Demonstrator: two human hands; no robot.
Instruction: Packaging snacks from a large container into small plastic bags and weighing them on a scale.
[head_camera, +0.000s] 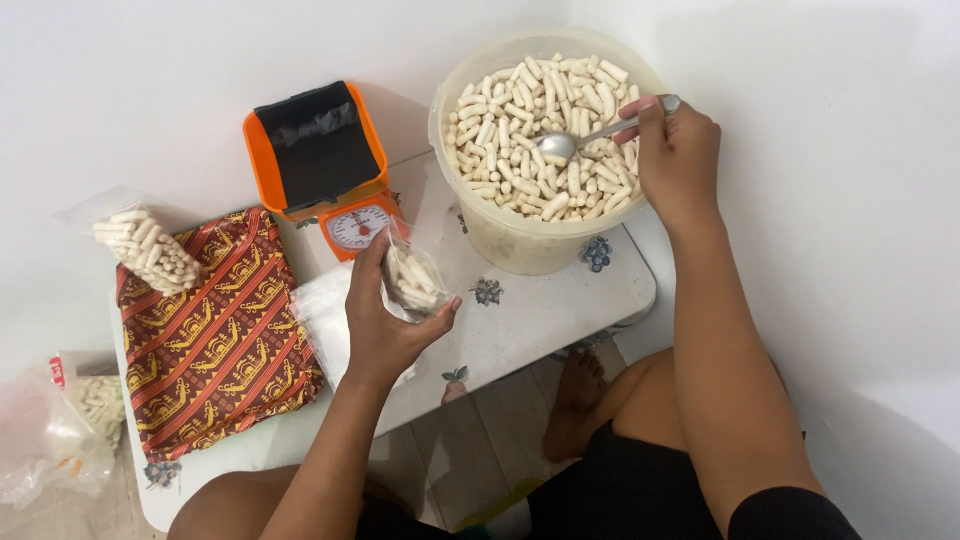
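Observation:
My left hand (385, 315) holds a small clear plastic bag (412, 278) partly filled with pale stick-shaped snacks, just in front of the orange kitchen scale (318, 160). My right hand (678, 155) grips a metal spoon (570, 141) whose bowl rests on the snacks inside a large translucent bucket (535, 240). The bucket is nearly full of the same pale sticks. A black sheet covers the scale's platform.
A low white table (560, 300) with fruit prints carries everything. A red patterned cloth (215, 345) lies at left, with a filled snack bag (145, 245) on its far corner. Empty clear bags (320, 315) lie beside my left hand. More bagged snacks (95, 400) sit at far left.

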